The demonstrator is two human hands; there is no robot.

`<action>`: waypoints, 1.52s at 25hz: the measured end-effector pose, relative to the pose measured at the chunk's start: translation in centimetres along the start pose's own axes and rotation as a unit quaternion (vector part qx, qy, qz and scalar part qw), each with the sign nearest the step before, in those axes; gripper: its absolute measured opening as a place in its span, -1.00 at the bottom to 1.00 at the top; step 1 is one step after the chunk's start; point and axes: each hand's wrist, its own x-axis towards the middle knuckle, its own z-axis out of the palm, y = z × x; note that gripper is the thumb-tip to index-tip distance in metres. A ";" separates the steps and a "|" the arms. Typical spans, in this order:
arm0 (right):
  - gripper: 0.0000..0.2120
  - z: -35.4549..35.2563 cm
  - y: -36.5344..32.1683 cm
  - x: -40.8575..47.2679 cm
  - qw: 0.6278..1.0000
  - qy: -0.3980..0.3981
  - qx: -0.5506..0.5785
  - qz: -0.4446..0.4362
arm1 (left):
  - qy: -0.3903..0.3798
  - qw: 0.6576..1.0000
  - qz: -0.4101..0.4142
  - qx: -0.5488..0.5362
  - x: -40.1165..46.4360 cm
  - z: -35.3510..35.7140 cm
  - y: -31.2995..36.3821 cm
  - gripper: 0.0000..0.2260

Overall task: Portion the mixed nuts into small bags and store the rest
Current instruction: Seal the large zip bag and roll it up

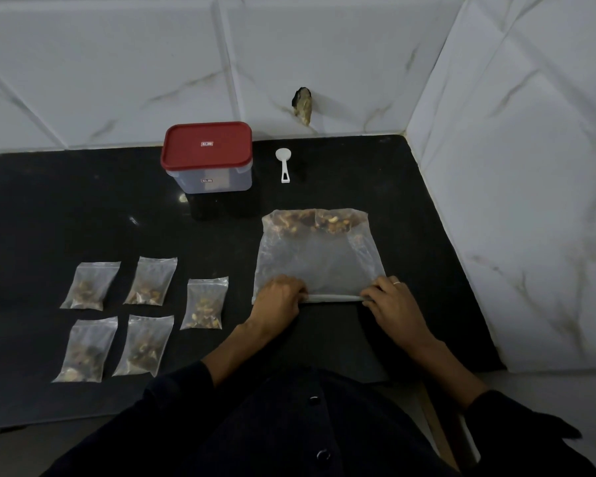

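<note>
On the black stone counter, the large clear plastic bag lies flat with the mixed nuts heaped at its far end. The left hand and right hand pinch its folded near edge — one at each end. Five small filled clear bags lie to the left, well apart from the lidded red-topped container and white plastic scoop.

Five small bags of nuts lie at nine o'clock and one large bag at centre. At twelve o'clock stand one red-lidded container and one white scoop. Two hands are in view, the left hand and the right hand.
</note>
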 end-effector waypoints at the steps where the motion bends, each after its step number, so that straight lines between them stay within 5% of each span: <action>1: -0.89 -0.1 0.0 0.3 1.000 -0.008 -0.010 0.002 | -0.010 1.000 -0.018 -0.021 0.2 -0.3 -0.1 -0.87; 3: -0.87 -0.4 0.0 0.8 1.000 -0.025 -0.012 0.008 | -0.001 0.999 -0.020 -0.033 0.1 -0.7 -0.1 -0.86; 9: -0.81 -2.6 0.4 3.2 0.990 -0.097 0.027 0.097 | 0.052 0.985 0.148 0.078 0.0 -1.0 0.8 -0.67; 17: -0.76 -4.7 0.1 5.7 0.957 -0.260 -0.020 0.132 | 0.117 0.965 0.202 0.121 0.7 -1.9 1.5 -0.74; 20: -0.79 -5.3 -0.3 5.6 0.961 -0.230 0.005 0.152 | 0.108 0.971 0.184 0.110 0.5 -2.2 1.7 -0.83; 30: -0.81 -5.0 -3.1 4.2 0.996 -0.089 0.006 -0.015 | 0.085 0.994 0.071 0.008 1.1 -3.4 2.0 -0.80; 38: -0.75 -4.0 -2.8 5.2 0.990 -0.125 0.031 0.059 | 0.093 0.976 0.167 0.106 1.1 -3.2 2.4 -0.81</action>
